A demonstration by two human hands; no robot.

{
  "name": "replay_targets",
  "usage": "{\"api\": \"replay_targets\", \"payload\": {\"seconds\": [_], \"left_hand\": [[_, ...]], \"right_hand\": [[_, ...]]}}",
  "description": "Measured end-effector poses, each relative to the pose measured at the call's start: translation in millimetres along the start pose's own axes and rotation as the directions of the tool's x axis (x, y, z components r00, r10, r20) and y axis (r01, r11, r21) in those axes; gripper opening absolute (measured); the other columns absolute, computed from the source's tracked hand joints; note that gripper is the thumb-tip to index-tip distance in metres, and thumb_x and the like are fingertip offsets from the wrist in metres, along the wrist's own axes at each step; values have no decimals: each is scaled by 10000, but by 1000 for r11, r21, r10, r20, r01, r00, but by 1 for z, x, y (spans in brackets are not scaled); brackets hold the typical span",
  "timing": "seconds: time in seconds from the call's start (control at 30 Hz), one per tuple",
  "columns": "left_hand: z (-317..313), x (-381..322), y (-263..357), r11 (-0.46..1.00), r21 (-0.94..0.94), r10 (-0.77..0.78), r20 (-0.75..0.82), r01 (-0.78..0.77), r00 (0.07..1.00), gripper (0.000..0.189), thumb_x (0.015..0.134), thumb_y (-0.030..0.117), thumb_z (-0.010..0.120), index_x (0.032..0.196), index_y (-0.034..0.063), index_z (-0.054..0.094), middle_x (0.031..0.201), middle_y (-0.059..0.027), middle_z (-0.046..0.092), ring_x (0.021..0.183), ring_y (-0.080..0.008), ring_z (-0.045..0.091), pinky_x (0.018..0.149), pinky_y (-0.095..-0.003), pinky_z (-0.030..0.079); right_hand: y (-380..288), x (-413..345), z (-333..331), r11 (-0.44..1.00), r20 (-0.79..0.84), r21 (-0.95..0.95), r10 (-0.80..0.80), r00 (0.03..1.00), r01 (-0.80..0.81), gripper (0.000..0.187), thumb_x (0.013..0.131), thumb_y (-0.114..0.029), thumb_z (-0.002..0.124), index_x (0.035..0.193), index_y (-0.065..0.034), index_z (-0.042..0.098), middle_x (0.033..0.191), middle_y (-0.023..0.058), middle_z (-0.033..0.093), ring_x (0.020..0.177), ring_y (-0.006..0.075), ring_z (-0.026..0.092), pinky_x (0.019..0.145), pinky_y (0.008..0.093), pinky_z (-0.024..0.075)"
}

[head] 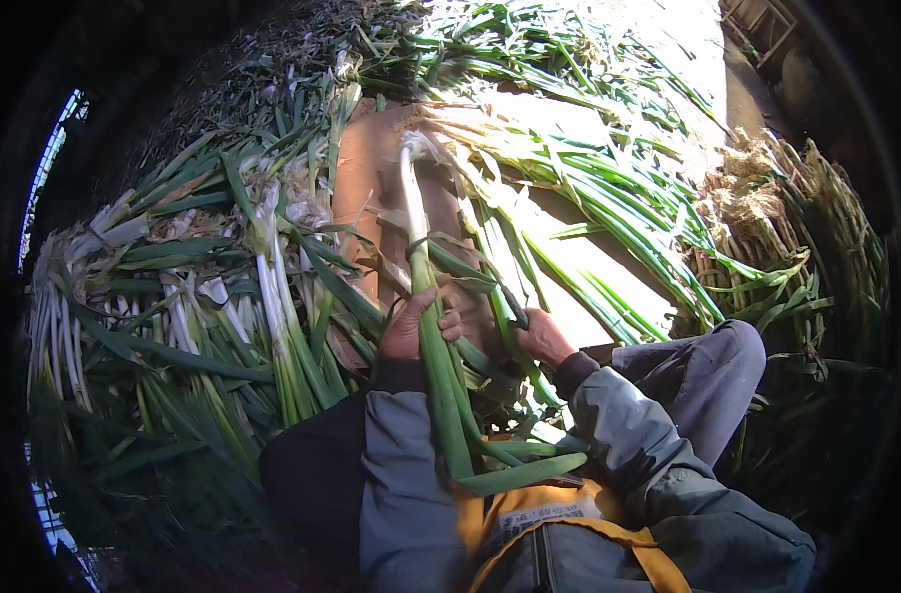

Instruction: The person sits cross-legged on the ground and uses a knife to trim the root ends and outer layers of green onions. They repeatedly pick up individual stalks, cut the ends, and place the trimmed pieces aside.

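Note:
In my left hand (412,326) is a large Welsh onion (415,200), gripped by its green lower stalk. Its white root end points away from me, and its long leaves bend over at my lap. To the right of the stalk, my right hand (545,338) is closed around the dark handle of a slim tool (515,308), which looks like a knife. The tool's far end is hard to make out among the leaves. Beyond my hands, untrimmed onions (591,178) with dry, yellowish outer leaves lie fanned out over a brown board or sheet (365,156).
Onions with bare white stalks (272,282) are heaped on the left. Stripped leaves (539,52) cover the ground at the back. Rooted bundles (754,200) stand at the right, beside my bent knee (732,356). A yellow-strapped apron (554,511) bearing writing covers my lap.

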State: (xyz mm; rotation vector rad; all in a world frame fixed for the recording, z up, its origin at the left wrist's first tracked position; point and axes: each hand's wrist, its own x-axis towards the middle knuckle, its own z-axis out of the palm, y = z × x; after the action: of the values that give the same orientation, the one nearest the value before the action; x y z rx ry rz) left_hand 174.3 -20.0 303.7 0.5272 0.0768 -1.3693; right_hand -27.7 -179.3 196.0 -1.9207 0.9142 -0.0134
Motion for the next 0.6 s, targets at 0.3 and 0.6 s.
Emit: {"api": "replay_targets", "payload": {"seconds": [0.3,0.6], "left_hand": [[140,-116,171,908,387,-140,-87,163,986,491,1001,243,536,1361,-61,401,918,-63,479,681,-113,446,574,-269,414],[223,-279,283,92,972,636,-224,216,738,484,939,218,629,1350,48,437,903,-52,537,609,-82,490,484,-247,429]], "right_hand": [[-25,-8,-44,988,-181,94,-106,978,124,358,867,-293,668,810,40,551,646,198,494,625,312,484,633,442,402],[-3,13,-68,999,-272,41,30,962,-20,459,865,-369,689,1129,4,642,941,244,671,861,374,649,786,447,500]]}}
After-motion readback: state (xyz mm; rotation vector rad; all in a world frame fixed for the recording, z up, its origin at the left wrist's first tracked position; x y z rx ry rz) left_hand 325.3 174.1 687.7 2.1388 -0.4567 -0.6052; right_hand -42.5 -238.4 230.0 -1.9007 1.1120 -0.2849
